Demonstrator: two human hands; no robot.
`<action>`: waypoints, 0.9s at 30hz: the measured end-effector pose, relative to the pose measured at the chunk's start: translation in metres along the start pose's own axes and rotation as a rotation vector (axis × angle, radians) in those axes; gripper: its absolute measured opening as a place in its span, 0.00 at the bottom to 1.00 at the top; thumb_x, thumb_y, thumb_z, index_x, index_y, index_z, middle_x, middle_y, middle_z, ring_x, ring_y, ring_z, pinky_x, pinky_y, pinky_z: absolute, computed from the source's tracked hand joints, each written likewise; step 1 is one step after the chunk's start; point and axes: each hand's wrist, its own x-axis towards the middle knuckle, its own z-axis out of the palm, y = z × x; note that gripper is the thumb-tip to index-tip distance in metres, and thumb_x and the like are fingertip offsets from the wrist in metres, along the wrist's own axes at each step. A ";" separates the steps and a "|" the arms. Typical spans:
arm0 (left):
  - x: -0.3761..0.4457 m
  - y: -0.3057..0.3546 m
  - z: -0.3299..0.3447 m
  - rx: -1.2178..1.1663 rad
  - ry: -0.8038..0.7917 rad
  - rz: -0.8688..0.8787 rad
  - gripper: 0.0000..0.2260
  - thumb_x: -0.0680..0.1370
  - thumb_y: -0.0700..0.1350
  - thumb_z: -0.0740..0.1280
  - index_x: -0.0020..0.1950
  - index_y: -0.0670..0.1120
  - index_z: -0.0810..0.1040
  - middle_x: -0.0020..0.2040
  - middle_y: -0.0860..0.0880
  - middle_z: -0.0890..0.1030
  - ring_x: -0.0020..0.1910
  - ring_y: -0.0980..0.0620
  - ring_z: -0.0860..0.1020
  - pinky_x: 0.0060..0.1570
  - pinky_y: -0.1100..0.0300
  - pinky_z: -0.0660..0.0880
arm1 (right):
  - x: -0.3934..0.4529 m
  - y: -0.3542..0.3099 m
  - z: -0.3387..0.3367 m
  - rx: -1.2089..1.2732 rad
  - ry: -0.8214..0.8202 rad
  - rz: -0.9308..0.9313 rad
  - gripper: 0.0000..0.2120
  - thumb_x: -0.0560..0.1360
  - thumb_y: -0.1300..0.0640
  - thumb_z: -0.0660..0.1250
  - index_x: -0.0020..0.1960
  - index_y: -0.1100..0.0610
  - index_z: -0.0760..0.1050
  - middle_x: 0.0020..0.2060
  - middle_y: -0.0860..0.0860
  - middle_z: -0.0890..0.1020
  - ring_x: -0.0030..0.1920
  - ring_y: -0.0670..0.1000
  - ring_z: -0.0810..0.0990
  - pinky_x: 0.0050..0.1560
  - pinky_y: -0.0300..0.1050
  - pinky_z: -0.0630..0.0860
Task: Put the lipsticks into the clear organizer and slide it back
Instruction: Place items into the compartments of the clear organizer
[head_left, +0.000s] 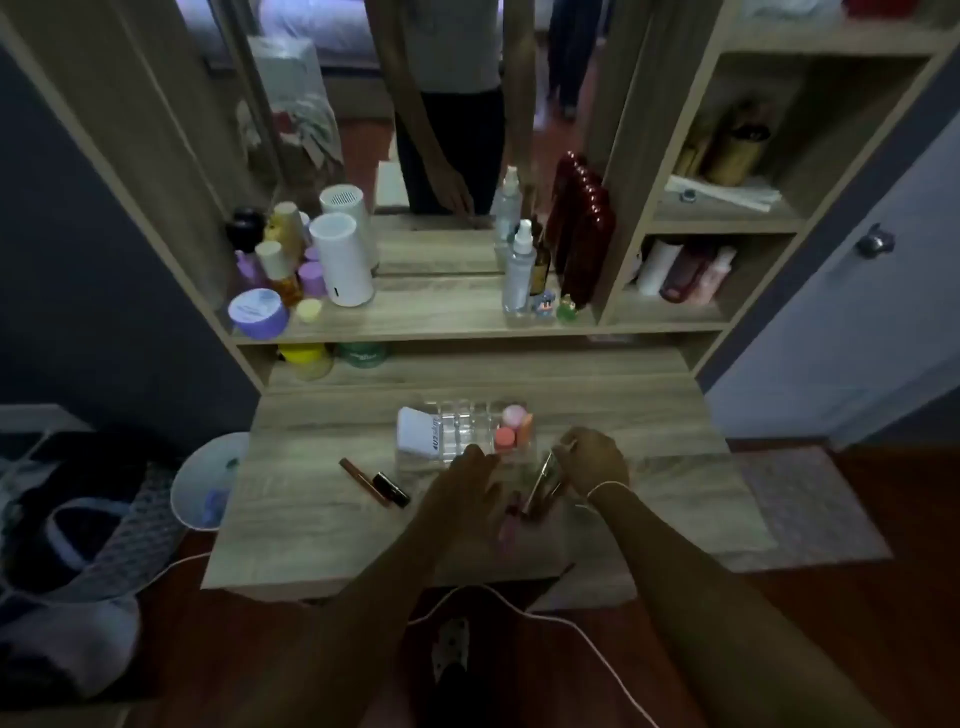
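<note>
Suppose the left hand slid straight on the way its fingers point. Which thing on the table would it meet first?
Most likely the clear organizer: the left hand points away from the person, its fingertips at the organizer's near edge. Whether they already touch it is unclear in this dim picture.

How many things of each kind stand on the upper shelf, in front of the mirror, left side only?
White cylinders: 1
Purple jars and tubs: 3, the large tub in front
Bottles with cream caps: 1
Small yellow caps: 1
Total: 6
The mirror repeats some of these behind; I counted only the real ones, and the dim light makes the purple count uncertain.
</note>
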 end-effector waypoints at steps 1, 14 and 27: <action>0.003 0.000 0.007 -0.009 -0.036 -0.016 0.19 0.78 0.46 0.61 0.69 0.45 0.67 0.62 0.41 0.71 0.56 0.43 0.75 0.50 0.53 0.73 | 0.004 0.002 0.008 0.029 0.000 0.047 0.07 0.71 0.53 0.69 0.47 0.54 0.81 0.49 0.58 0.84 0.53 0.58 0.81 0.53 0.48 0.76; 0.021 -0.010 0.042 -0.157 -0.174 0.064 0.18 0.73 0.41 0.66 0.62 0.44 0.71 0.55 0.43 0.76 0.49 0.44 0.78 0.41 0.58 0.71 | 0.026 -0.001 0.055 0.045 0.111 0.192 0.13 0.73 0.50 0.67 0.52 0.57 0.74 0.47 0.59 0.83 0.49 0.61 0.81 0.48 0.51 0.77; 0.030 -0.044 0.027 -0.157 -0.151 0.015 0.15 0.79 0.44 0.61 0.65 0.42 0.70 0.59 0.41 0.73 0.52 0.44 0.76 0.48 0.55 0.72 | 0.036 0.000 0.062 0.168 0.124 0.202 0.09 0.69 0.51 0.71 0.44 0.54 0.75 0.39 0.54 0.84 0.43 0.58 0.82 0.44 0.47 0.77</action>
